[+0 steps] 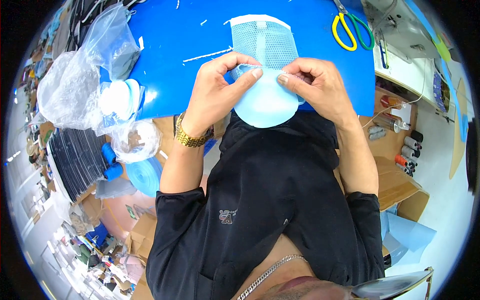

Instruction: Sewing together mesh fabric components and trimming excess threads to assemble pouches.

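Note:
A light blue mesh cap (262, 42) lies at the blue table's near edge, its smooth rounded brim (266, 102) toward my body. White edging runs along the far end of the mesh. My left hand (220, 85) pinches the seam between mesh and brim on the left, thumb on top. On the right, my right hand (317, 87) grips the same seam between thumb and curled fingers. A narrow gap separates the two thumbs. The fingers under the fabric are partly hidden.
Scissors (353, 32) with yellow and green handles lie at the far right of the blue table (170, 35). White cord pieces (207, 54) are left of the cap. Clear plastic bags (75, 85) and white rolls (120, 97) crowd the left. Thread spools (407, 152) stand at right.

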Tool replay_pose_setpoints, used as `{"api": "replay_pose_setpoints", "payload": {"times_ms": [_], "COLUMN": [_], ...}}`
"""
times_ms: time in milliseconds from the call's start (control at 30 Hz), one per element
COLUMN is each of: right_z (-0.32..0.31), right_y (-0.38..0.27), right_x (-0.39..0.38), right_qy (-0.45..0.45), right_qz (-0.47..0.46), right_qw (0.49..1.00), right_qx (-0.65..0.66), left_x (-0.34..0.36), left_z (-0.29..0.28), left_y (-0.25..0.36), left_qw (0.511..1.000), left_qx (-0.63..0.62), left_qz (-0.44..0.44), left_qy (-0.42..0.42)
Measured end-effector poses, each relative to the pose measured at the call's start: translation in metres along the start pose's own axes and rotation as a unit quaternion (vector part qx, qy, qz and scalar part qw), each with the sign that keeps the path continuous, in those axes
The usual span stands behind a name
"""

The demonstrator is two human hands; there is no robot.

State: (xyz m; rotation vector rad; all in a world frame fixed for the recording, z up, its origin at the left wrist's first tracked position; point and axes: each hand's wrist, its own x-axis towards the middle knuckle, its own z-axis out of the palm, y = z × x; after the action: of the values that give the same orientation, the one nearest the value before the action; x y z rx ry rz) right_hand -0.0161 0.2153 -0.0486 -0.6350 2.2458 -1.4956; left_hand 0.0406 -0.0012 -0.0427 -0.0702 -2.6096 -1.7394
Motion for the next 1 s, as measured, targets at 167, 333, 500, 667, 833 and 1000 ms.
{"api": "replay_pose_setpoints", "payload": {"times_ms": [167, 333, 500, 667, 833, 1000], "right_z": [0.003, 0.001, 0.002, 0.003, -0.008, -0.016], "right_y": [0.001, 0.001, 0.003, 0.002, -0.004, -0.012], "right_x": [-0.001, -0.002, -0.003, -0.003, -0.001, 0.004], "right_qy": [0.003, 0.012, 0.025, 0.019, -0.027, -0.033], "right_qz": [-0.019, -0.022, -0.011, -0.025, -0.001, -0.023], "right_qw": [0.999, 0.999, 0.999, 0.998, 0.998, 0.999], "right_qx": [0.044, 0.036, 0.047, 0.055, 0.060, -0.025], "left_x": [0.002, 0.005, 0.006, 0.008, 0.014, 0.033], "left_z": [0.001, 0.002, 0.002, -0.001, -0.006, -0.019], "left_y": [-0.001, -0.001, -0.002, -0.002, 0.000, 0.013], "left_qw": [1.000, 0.999, 0.999, 0.999, 0.999, 0.994], "left_qx": [-0.004, -0.028, -0.035, -0.044, -0.041, -0.031], "left_qz": [0.008, -0.004, -0.001, -0.011, 0.002, 0.013], "left_qy": [0.020, 0.023, 0.016, 0.007, -0.026, -0.108]}}
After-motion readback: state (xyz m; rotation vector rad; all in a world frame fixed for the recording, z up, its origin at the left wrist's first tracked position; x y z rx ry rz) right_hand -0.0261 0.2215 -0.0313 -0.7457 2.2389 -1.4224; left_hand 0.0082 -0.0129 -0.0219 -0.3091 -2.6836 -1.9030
